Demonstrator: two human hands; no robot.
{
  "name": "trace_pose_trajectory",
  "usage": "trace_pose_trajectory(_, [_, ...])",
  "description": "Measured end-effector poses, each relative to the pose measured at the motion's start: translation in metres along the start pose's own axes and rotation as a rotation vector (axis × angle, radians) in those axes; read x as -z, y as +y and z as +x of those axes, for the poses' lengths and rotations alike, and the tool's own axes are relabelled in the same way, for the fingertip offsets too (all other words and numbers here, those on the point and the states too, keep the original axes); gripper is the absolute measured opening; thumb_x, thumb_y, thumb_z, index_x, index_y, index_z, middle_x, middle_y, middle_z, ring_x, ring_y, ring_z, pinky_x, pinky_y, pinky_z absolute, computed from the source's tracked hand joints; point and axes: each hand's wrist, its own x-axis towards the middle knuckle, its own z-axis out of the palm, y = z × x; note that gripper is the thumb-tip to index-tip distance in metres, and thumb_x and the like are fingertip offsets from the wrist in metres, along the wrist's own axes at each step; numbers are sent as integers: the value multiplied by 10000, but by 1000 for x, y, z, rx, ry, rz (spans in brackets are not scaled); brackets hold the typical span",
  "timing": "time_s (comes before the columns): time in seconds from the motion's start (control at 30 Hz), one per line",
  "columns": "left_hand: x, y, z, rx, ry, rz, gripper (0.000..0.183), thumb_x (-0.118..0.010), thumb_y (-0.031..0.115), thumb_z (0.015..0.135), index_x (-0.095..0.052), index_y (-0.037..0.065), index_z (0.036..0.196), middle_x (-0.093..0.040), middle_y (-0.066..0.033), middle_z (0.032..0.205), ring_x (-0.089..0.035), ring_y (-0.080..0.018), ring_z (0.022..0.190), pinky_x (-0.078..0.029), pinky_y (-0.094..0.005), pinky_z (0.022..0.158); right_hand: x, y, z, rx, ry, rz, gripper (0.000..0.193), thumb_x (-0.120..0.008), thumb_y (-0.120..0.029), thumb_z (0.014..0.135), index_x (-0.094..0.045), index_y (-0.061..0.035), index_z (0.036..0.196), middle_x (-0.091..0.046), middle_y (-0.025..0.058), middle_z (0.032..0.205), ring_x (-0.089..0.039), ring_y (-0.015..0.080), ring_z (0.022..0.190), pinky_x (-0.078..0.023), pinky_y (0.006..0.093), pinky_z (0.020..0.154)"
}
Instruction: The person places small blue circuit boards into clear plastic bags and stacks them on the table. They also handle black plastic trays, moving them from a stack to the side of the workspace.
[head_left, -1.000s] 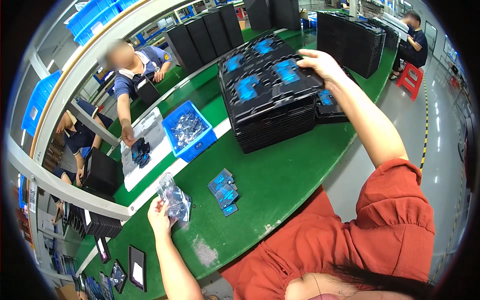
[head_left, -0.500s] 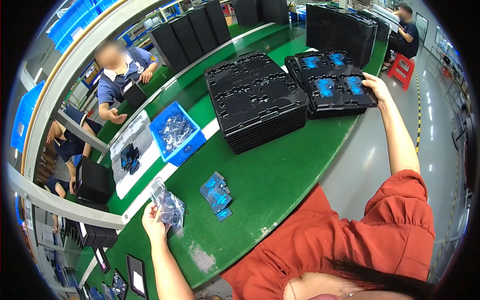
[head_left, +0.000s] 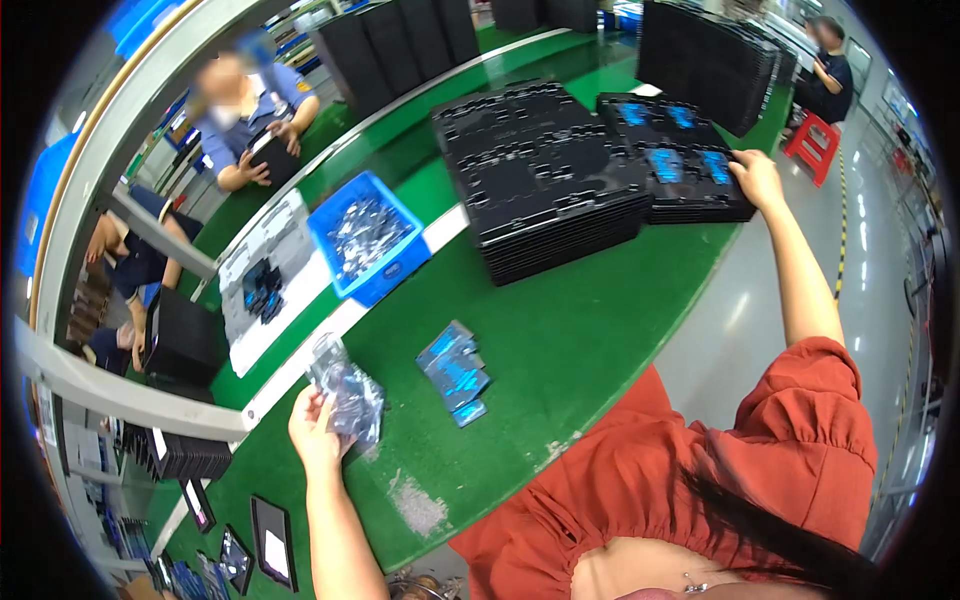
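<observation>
My left hand (head_left: 316, 428) grips the lower left side of a crumpled clear plastic bag (head_left: 352, 398) over the green table; dark items show through the plastic. To the bag's right lies a loose group of flat dark pieces with blue film (head_left: 455, 370). At the table's right side my right hand (head_left: 758, 180) is closed on the right edge of a black plastic tray (head_left: 690, 207), its fingertips on top. This tray tops a small stack and carries blue-filmed pieces (head_left: 664, 166) in its pockets. Against its left side stands a taller stack of black trays (head_left: 545, 190).
A blue bin (head_left: 370, 240) of small clear-wrapped parts stands beyond the bag, next to a white sheet (head_left: 250, 330) with dark pieces. A grey metal frame (head_left: 130, 385) crosses the left. Across the table a person (head_left: 250, 125) holds a black object. Tall black stacks (head_left: 705, 70) stand behind.
The view has shifted slightly. The small tray stack under my right hand has moved left against the taller stack. The person opposite now has both hands on the black object.
</observation>
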Motion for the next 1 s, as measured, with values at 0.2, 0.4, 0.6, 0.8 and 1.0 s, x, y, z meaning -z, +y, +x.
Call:
trace_pose_trajectory(0.2, [-11, 2, 6, 6, 24, 145, 312, -654, -5, 798, -568, -23, 1098, -596, -59, 893, -566, -137, 800, -489, -273, 718, 69, -181, -7, 641, 193, 399, 296, -589, -182, 839, -615, -28, 1090, -608, 120, 1104, -563, 278, 1057, -423, 363, 920])
trace_pose_trajectory(0.4, [-14, 6, -1, -148, 3, 206, 253, -650, 15, 791, -595, -25, 1035, -555, -26, 817, -515, -81, 728, -453, -216, 651, 94, -465, -48, 1407, -83, 617, 545, -669, -191, 753, -496, -23, 1241, -546, 173, 1165, -510, 338, 1104, -407, 410, 947])
trace_pose_trajectory(0.6, [-13, 4, 0, -144, -25, 251, 282, -657, 52, 763, -604, 5, 1035, -626, -110, 882, -582, -157, 729, -498, -280, 671, 31, -669, -74, 1449, -482, 335, 1003, -791, -345, 596, -282, -13, 1395, -423, 241, 1310, -415, 361, 1227, -349, 404, 1028])
trace_pose_trajectory(0.8, [-16, 23, -3, -112, -78, 341, 259, -633, 95, 765, -604, 26, 1013, -633, -127, 879, -625, -249, 757, -503, -335, 691, -10, -736, -83, 1387, -735, 235, 1101, -821, -360, 552, -235, -8, 1415, -396, 255, 1351, -411, 351, 1244, -340, 372, 1033])
trace_pose_trajectory(1.0, [-13, 25, -3, -131, -62, 371, 259, -630, 114, 766, -604, 29, 1010, -633, -124, 876, -621, -263, 761, -497, -353, 711, -5, -742, -91, 1473, -691, 182, 969, -795, -307, 555, -360, 14, 1359, -468, 247, 1297, -450, 334, 1216, -359, 355, 1019])
